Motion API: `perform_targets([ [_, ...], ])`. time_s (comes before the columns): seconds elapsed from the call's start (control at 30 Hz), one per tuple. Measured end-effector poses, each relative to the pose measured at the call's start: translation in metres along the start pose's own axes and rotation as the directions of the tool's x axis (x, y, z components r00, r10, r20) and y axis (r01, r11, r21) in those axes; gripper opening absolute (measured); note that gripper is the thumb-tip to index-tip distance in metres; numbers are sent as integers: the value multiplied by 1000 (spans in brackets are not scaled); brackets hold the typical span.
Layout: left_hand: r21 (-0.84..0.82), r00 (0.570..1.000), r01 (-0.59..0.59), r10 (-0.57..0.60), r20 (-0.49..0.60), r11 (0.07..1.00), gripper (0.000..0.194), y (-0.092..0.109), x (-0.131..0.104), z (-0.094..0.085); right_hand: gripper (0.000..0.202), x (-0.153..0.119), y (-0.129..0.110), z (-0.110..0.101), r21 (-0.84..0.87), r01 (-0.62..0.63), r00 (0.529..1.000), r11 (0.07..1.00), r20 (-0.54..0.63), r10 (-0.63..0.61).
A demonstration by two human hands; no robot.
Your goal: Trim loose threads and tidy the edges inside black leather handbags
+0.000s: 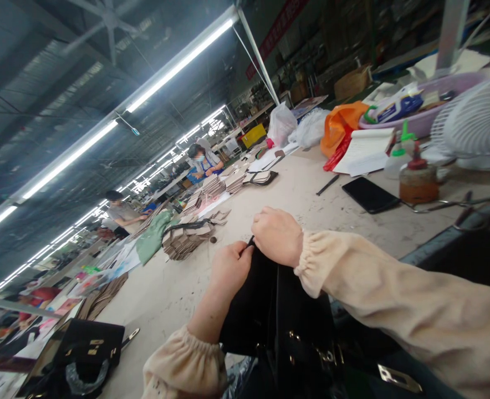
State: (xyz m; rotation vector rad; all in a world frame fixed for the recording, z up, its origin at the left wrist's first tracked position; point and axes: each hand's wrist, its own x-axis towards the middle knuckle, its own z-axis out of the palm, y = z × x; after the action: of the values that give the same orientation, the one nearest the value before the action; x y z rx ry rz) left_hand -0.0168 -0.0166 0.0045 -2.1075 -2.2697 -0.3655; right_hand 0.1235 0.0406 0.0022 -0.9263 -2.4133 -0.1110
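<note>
Both my hands pinch the upper edge of a black handbag [265, 299] with gold-coloured metal fittings. My left hand [232, 266] is closed on that edge, thumb on top. Close beside it, my right hand [276, 235] is curled shut on the same edge, its fingertips partly hidden. The bag hangs down at the near side of the table, and its lower part runs out of view. Another black handbag [89, 349] with gold-coloured hardware and a plastic-wrapped handle lies at the lower left.
On the worktable [178, 288] are stacked brown pieces [187, 241], a green cloth [156, 235], a phone [369, 194], a brown glue bottle [418, 183], a notepad [363, 152] and a white fan [473, 119]. Co-workers [205, 160] stand farther along the table.
</note>
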Motion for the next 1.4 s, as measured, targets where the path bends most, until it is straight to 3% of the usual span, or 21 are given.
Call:
perform_targets([
  [0.3,49,1000,5,-6,17,999,30,5,3,-1,18,2,-1,0,27,-12,1000,1000,6,12],
  [0.5,224,1000,4,-5,4,975,33,9,7,-2,17,-6,9,3,231,-149,988,961,-10,155],
  [0.67,355,1000,3,5,-21,935,31,11,8,-1,18,-43,27,6,577,-88,925,812,-255,281],
  [0.77,342,999,31,-27,-17,939,34,10,10,0,17,-85,25,8,688,-81,889,721,-276,364],
  [0.87,190,997,53,-63,45,980,36,6,10,-2,17,-134,14,15,749,-173,883,640,-171,438],
  [0.97,-219,958,166,-104,266,961,48,-4,7,-10,19,-180,0,27,772,-265,896,577,-25,444],
  [1.07,-549,870,421,-151,469,722,69,-19,-4,-21,31,-215,-12,39,780,-320,919,538,119,376],
  [1.17,-634,828,531,-182,531,562,82,-36,-28,-30,44,-237,-21,48,770,-342,929,539,191,317],
  [1.27,-651,836,505,-133,532,566,73,-44,-64,-31,55,-247,-30,53,755,-354,934,552,250,257],
  [1.4,-710,870,336,85,485,619,57,-33,-111,-19,71,-243,-46,50,725,-365,927,584,342,156],
])
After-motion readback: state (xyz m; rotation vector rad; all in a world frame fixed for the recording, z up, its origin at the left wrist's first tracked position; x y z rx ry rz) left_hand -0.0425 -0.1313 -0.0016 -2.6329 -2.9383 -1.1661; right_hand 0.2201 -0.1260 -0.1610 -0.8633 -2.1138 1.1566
